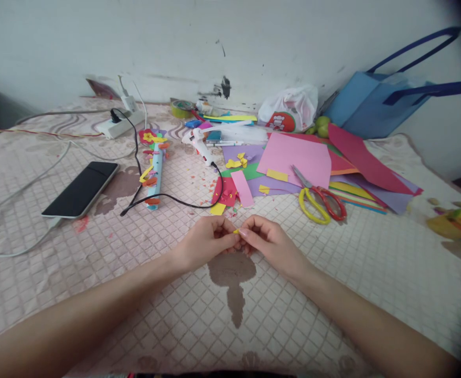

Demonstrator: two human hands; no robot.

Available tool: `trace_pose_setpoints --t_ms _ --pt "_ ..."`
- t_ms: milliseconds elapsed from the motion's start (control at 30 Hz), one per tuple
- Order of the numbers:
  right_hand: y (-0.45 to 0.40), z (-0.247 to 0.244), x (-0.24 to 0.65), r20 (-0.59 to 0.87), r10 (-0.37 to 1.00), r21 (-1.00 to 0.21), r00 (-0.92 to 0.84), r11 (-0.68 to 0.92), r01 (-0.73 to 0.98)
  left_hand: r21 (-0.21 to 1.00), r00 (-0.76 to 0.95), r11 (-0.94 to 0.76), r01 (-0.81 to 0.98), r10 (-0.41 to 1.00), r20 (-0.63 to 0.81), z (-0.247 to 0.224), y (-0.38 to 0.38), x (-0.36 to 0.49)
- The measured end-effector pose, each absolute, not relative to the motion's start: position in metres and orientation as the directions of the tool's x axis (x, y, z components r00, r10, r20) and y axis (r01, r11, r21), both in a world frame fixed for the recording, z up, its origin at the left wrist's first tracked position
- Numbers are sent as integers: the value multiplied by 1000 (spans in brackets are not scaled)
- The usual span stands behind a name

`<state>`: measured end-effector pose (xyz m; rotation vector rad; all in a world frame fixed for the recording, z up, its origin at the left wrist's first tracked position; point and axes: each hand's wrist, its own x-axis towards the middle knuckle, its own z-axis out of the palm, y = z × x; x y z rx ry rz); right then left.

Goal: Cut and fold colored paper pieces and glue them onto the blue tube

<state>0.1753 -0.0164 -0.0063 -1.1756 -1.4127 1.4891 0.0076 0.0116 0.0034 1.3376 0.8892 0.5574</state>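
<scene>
My left hand [210,236] and my right hand [267,239] meet over the middle of the table, fingertips almost touching. Pinched between them is a small yellow piece [236,231], mostly hidden by the fingers; it looks like paper or foam. Just beyond the hands lie a yellow scrap [218,209], a red sheet piece [225,192] and a pink strip [242,188]. Scissors [312,195] with one yellow and one red handle rest to the right. Off to the left, a light blue strip [156,170] bears coloured petal-like pieces and a red flower [147,136].
A white glue gun [199,147] trails a black cord across the cloth. Left are a phone [81,190] on a cable and a power strip [120,123]. Coloured sheets [293,157], a plastic bag [289,109] and a blue bag [375,102] fill the back right.
</scene>
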Motion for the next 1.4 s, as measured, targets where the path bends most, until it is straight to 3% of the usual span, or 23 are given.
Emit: trace_pose_setpoints --t_ms 900,1400 --pt "-15 -7 178 -113 944 -993 -311 -96 69 956 613 278 99 739 -278 5 14 7" --pt "-15 1 180 -155 914 -986 -374 -167 -1 890 729 449 84 581 -362 10 23 -3"
